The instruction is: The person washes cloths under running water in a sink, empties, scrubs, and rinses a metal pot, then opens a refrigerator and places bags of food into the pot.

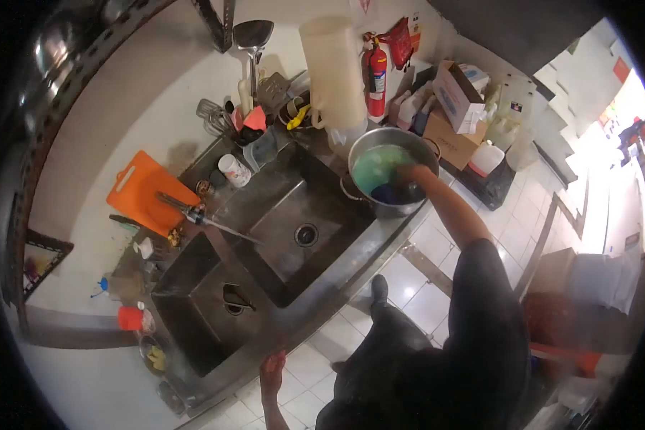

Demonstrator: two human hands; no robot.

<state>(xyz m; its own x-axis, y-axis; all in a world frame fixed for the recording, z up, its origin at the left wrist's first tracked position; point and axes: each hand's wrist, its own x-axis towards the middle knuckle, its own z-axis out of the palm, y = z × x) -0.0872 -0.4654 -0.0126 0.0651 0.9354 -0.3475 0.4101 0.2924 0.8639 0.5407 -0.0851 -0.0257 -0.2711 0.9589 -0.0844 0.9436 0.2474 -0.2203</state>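
My right hand (411, 174) reaches into a large metal pot (358, 142) at the sink's right end. Greenish liquid (381, 163) fills part of the pot, and a dark blue item (394, 192) lies beneath the hand. The fingers of that hand are blurred and partly hidden, so their grip cannot be made out. Low in the view, my left hand (272, 364) hangs beside the counter's front edge, fingers loosely bent and open, with nothing visible in it. Water runs from a faucet (193, 213) into the double sink (265, 233).
An orange cutting board (150, 192) leans on the wall behind the sink. Utensils (247, 115), a white cup (233, 169) and a tall beige container (333, 72) stand along the back. Past the pot are a fire extinguisher (375, 79) and cardboard boxes (455, 132).
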